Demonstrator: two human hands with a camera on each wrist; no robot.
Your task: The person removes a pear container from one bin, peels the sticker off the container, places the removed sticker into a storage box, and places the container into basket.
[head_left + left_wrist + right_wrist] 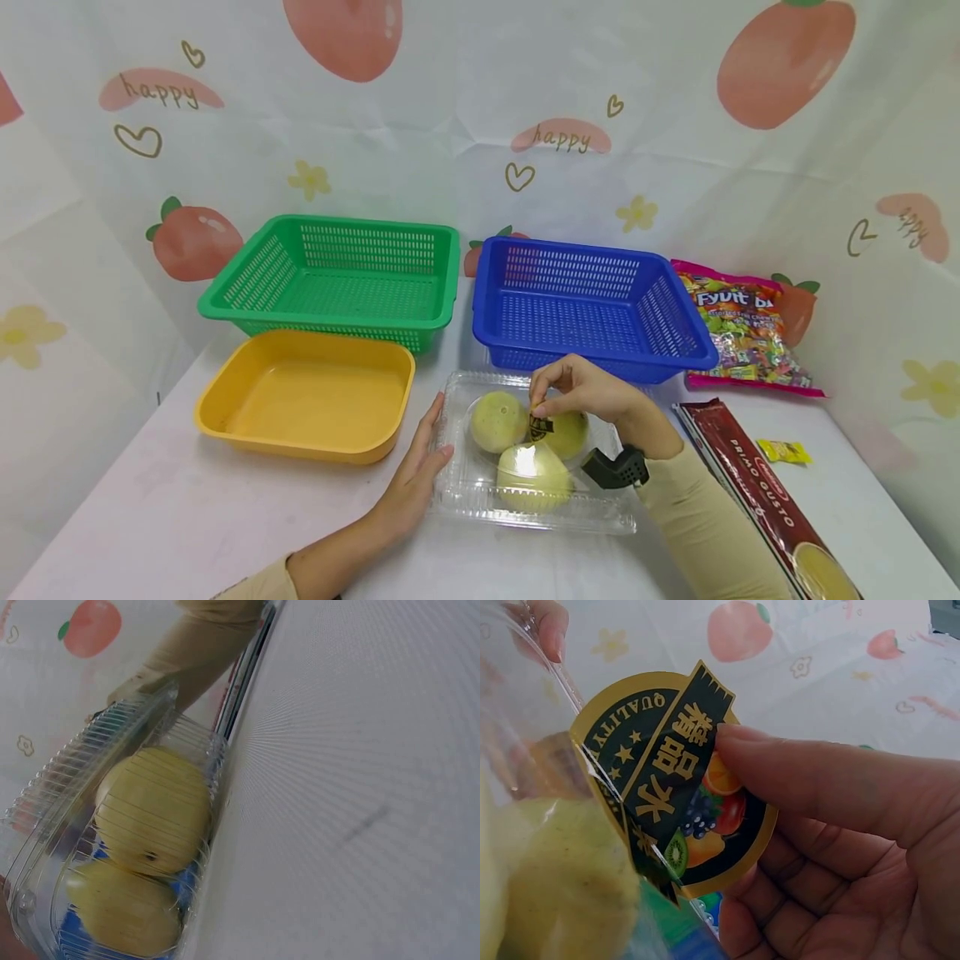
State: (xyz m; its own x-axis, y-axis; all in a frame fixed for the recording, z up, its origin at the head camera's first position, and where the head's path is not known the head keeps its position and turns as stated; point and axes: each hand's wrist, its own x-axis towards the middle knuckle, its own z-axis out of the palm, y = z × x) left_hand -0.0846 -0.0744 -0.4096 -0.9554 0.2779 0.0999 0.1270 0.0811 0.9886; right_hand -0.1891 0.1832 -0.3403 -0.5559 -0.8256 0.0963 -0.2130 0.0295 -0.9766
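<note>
A clear plastic clamshell box (465, 500) stands on the table with several round yellow-green fruits (498, 422) inside. My right hand (588, 392) is over its lid, thumb and finger pinching a black and gold fruit sticker (660, 772). In the right wrist view, part of the sticker overlaps the clear lid edge. Against the box's left side lies my left hand (412, 479), its fingers fairly straight and its thumb near the rim. From the left wrist, two fruits (154, 810) show through the ribbed plastic wall.
Behind the box are a green basket (337, 312) and a blue basket (592, 367), with a yellow tub (300, 450) at the left. To the right lie a candy bag (750, 333), a long dark red packet (757, 483) and a small yellow wrapped sweet (783, 452).
</note>
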